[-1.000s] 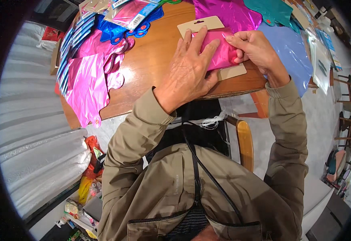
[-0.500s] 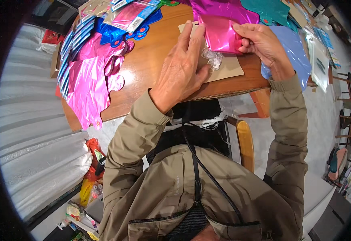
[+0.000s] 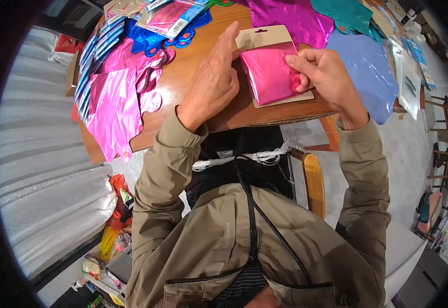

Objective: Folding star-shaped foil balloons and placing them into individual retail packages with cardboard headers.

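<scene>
A folded pink foil balloon (image 3: 269,77) lies over a beige backing card (image 3: 266,37), whose top end with a hanging slot shows beyond it. My right hand (image 3: 329,77) pinches the balloon's right edge between thumb and fingers. To the left of the card, my left hand (image 3: 211,77) is held edge-on, fingers stretched out and holding nothing. Its fingertips point away from me near the card's far left corner. Whatever lies between balloon and card is hidden.
Flat pink foil balloons (image 3: 113,110) and stacked striped packets (image 3: 93,66) lie at the left of the wooden table (image 3: 175,105). Behind are blue balloons (image 3: 149,38), a magenta one (image 3: 290,20) and a teal one (image 3: 344,15). A pale blue sheet (image 3: 365,72) overhangs the right edge.
My right hand has brought the folded pink balloon down toward me over the card, covering the coil of white string. My left hand has shifted left, off the card.
</scene>
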Demonstrator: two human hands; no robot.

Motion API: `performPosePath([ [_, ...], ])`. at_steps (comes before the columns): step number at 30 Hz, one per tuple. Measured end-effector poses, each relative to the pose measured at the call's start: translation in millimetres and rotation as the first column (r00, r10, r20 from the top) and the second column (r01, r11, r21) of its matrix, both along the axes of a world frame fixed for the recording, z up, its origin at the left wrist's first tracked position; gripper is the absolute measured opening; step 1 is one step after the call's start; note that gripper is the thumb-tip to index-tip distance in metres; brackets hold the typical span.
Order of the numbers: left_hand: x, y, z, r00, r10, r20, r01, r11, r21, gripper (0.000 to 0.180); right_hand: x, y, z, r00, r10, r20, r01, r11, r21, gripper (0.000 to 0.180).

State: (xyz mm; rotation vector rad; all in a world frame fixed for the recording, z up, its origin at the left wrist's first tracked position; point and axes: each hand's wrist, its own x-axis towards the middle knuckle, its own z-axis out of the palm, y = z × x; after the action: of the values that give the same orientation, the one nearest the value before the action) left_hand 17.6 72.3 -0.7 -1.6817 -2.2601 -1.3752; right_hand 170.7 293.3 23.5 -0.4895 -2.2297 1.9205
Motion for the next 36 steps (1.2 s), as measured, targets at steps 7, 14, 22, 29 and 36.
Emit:
performPosePath([
  [7,5,-2,10,1.0,0.013,0.027,-0.011,0.995,-0.098,0.086,-4,-10,3,0.988,-0.137,0.065,0.129,0.986,0.106,0.031],
  [14,1,-4,9,0.999,0.009,0.031,-0.005,0.995,-0.101,0.075,-12,-7,1,0.976,-0.171,0.132,0.147,0.974,0.172,0.033],
  [22,15,1,17,0.991,0.05,-0.123,-0.062,0.993,-0.1,0.061,-18,-5,2,0.967,-0.166,0.194,0.106,0.952,0.287,0.034],
  [29,20,14,12,0.945,-0.107,-0.31,0.051,0.982,-0.183,0.063,-21,-4,0,0.96,-0.17,0.224,0.065,0.91,0.41,0.031],
  [36,19,15,1,0.873,-0.167,-0.458,0.03,0.956,-0.291,0.057,-12,-14,17,0.953,-0.207,0.222,0.134,0.943,0.304,0.022],
])
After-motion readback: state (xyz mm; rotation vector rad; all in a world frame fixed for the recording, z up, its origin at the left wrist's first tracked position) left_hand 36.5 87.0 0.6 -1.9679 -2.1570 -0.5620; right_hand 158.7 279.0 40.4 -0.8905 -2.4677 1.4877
